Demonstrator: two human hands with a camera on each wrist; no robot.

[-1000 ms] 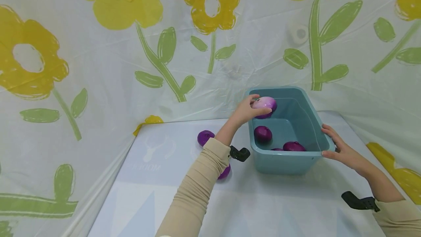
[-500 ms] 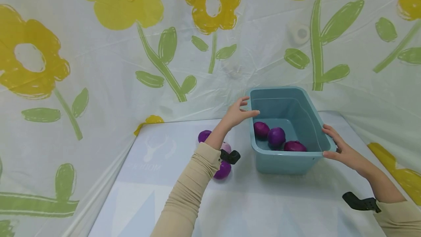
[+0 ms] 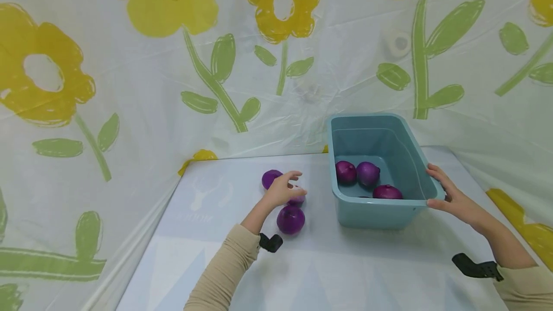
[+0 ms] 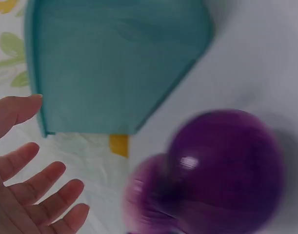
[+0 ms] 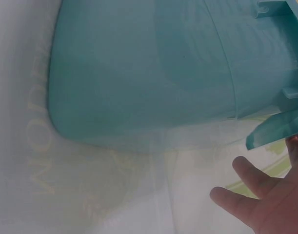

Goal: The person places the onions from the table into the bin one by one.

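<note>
A purple onion point(image 3: 291, 220), a paler purple-white onion point(image 3: 296, 200) and another purple onion point(image 3: 270, 179) lie close together on the table. My left hand point(image 3: 282, 190) is just over them, fingers spread and holding nothing. It partly hides the pale onion and the far one. The left wrist view shows two blurred onions point(image 4: 227, 170) beside the spread fingers point(image 4: 56, 195). Right of them stands a blue-green plastic bin point(image 3: 378, 215) with several onions point(image 3: 368, 174) inside, one mostly hidden by the near wall. My right hand point(image 3: 453, 200) touches the bin's right rim, its fingers point(image 5: 256, 178) spread.
A pale printed cloth covers the table point(image 3: 345, 268). Behind and at the sides hangs a white curtain point(image 3: 142, 76) with yellow flowers, close to the bin's far side. Black wrist cameras point(image 3: 270, 243) are on both wrists.
My left hand let go of an onion inside the bin, then moved out over the rim, left and down to the onions on the table. The right hand stays at the rim.
</note>
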